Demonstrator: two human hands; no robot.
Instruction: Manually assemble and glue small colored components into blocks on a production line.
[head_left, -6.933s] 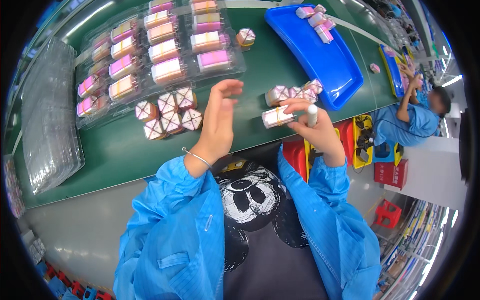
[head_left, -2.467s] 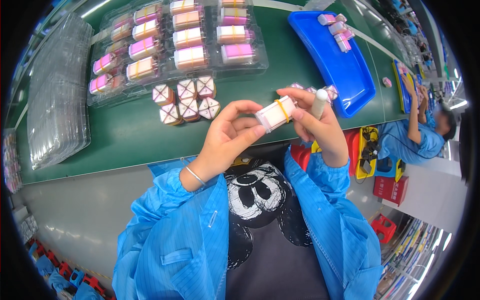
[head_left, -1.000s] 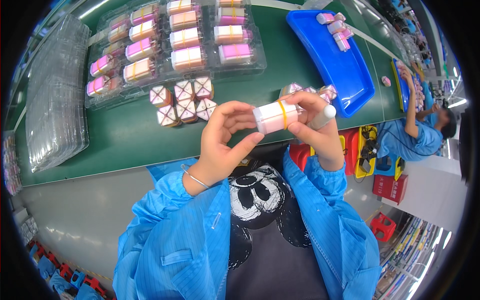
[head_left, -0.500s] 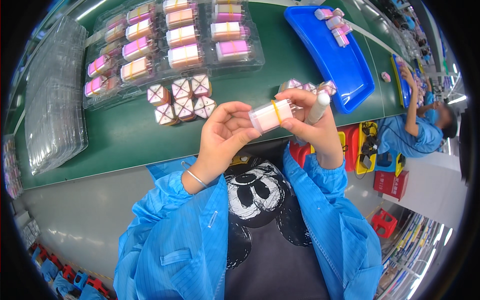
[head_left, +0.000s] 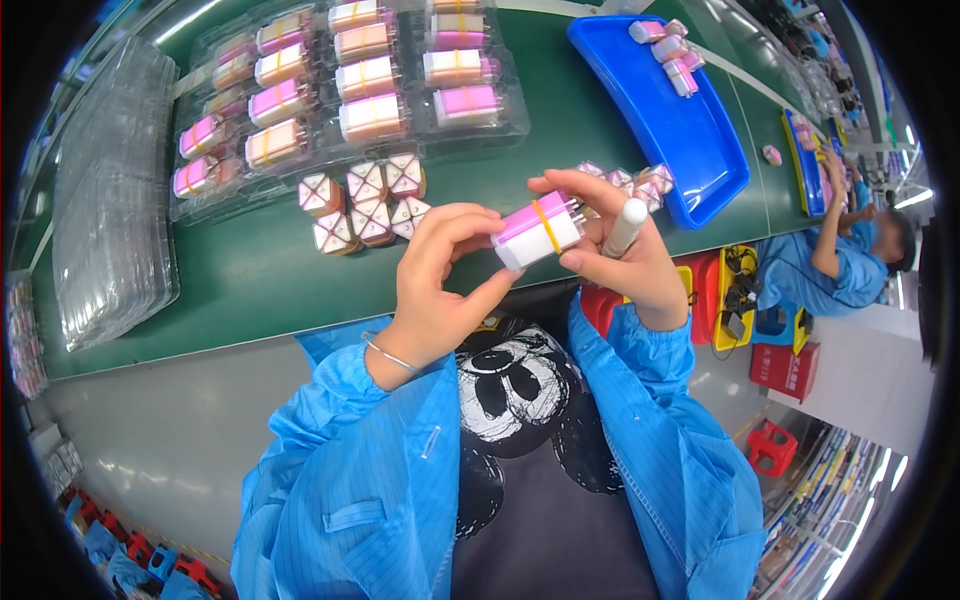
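The pink-and-white, prism-shaped block with a yellow band (head_left: 538, 230) is staying between two hands, above the near edge of the green table (head_left: 270, 275). The left hand (head_left: 440, 275) is half curling, its thumb and fingertips gripping the block's clear end. The right hand (head_left: 640, 262) is partly closing, pinching the pin end and also carrying a white capped pen (head_left: 625, 228). Beyond, upright blocks with crossed tops (head_left: 370, 215) are standing near a clear plastic tray (head_left: 418, 112); rightward, a blue plastic tray (head_left: 690, 150) is lying.
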